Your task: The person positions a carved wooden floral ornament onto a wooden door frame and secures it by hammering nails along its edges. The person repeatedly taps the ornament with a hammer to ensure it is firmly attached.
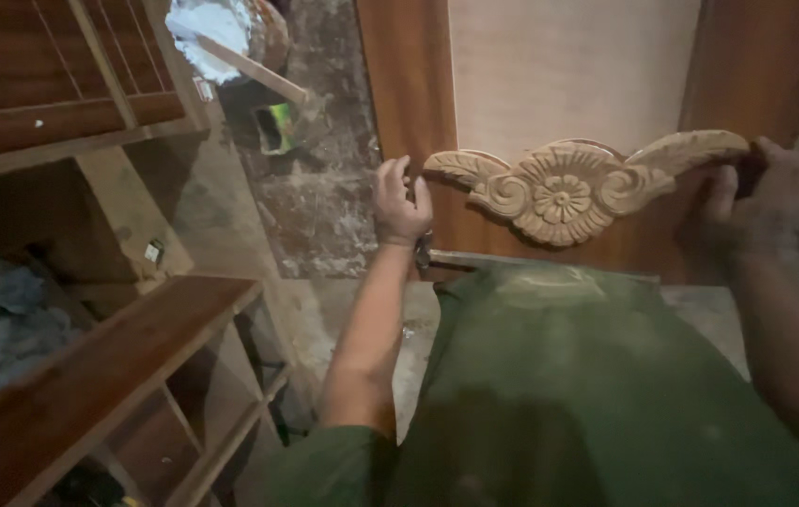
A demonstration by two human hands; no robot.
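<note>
A green garment (568, 394) on the person's lap or knee fills the bottom of the view, closest to the lens, with both forearms reaching forward over it. Past it, a carved wooden ornament (573, 183), pale and unfinished, with a flower at its centre and 2 scrolled wings, is held across the lower rail of a reddish-brown door panel (404, 84) that has a lighter inset above.

The left hand (399, 202) sits at the ornament's left tip, fingers curled toward it; whether they pinch the tip or only rest beside it I cannot tell. The right hand (756, 202) wraps over the right wing tip, fingers closed on its end.

As a judgement: the carving looks roughly centred and level against the panel, so the placing seems mostly done. No nail, clamp or glue line is visible, so the fastening appears to be what is left. Something metallic shows just below the left wrist, too blurred to name.

To the left stands a brown wooden shelf unit (108, 376) with crumpled cloths inside. A tin with a stick (240, 38) in white paste sits on the stained floor beyond.
</note>
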